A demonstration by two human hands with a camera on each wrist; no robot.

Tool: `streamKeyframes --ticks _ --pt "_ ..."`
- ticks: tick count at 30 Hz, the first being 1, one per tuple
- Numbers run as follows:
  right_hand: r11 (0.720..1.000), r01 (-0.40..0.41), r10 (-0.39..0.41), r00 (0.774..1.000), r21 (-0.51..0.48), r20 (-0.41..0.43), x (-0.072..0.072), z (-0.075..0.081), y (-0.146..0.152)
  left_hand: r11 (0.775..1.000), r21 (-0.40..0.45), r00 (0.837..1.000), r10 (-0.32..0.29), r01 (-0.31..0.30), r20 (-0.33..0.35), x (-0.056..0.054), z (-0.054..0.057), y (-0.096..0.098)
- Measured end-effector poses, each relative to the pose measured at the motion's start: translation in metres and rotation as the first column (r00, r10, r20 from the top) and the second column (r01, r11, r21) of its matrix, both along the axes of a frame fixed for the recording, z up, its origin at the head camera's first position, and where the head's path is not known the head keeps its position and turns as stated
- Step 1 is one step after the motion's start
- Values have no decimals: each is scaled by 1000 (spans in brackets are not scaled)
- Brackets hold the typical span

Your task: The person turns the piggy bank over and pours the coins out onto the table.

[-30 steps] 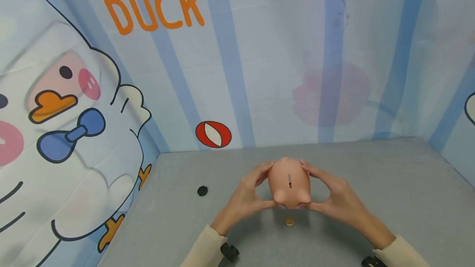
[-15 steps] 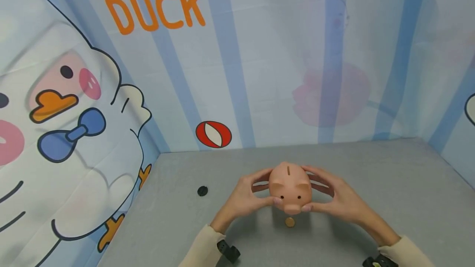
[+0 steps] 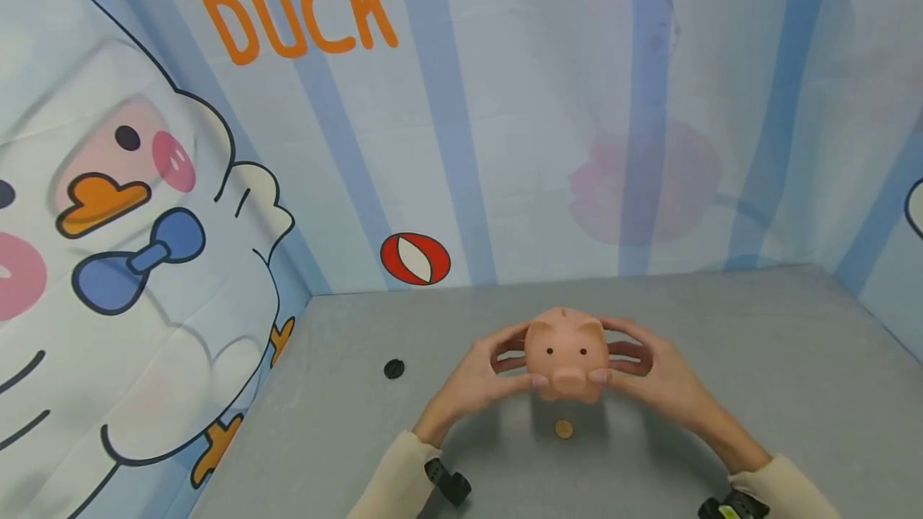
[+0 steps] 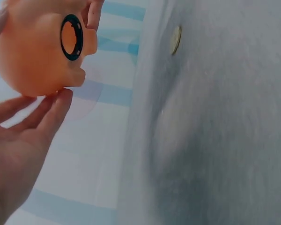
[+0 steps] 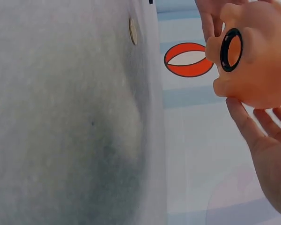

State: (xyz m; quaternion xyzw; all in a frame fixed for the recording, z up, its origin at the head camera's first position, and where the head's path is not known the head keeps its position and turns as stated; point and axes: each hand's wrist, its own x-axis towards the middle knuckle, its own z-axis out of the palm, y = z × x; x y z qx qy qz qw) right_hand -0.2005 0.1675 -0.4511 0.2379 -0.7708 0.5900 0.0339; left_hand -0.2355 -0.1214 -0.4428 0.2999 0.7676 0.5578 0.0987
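Observation:
Between both hands a pink piggy bank (image 3: pixel 566 347) is held above the grey table, its face with two black eyes turned toward me. My left hand (image 3: pixel 479 375) grips one side, thumb by the snout and fingers along the flank. From the other side my right hand (image 3: pixel 652 371) holds it the same way. Underneath, a black-rimmed round hole (image 4: pixel 71 37) shows in the left wrist view; the right wrist view shows the same open rim (image 5: pixel 231 50) between the stubby feet. A gold coin (image 3: pixel 563 428) lies on the table just below the pig.
A small round black plug (image 3: pixel 393 368) lies on the grey table (image 3: pixel 324 439) to the left. A printed curtain (image 3: pixel 534 102) with a duck and stripes stands behind and along the left side.
The piggy bank has tilted back in both hands: its slot faced up toward me earlier, and now the face shows. The coin and the black plug have stayed in place.

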Motion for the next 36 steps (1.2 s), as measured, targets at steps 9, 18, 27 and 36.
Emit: streamKeyframes --ticks 9,18,27,36 --pt "993 108 -116 971 49 210 -4 14 -9 984 -95 989 146 -148 -21 -3 -3 14" --pt "995 95 -100 965 33 244 -6 15 -10 982 -103 986 163 -159 28 -3 0 14" --pt "997 54 -61 986 50 155 -3 17 -6 990 -106 995 91 -88 28 -6 4 6" --pt "996 -85 85 996 28 8 -3 9 5 998 -65 998 4 0 59 -2 10 0"
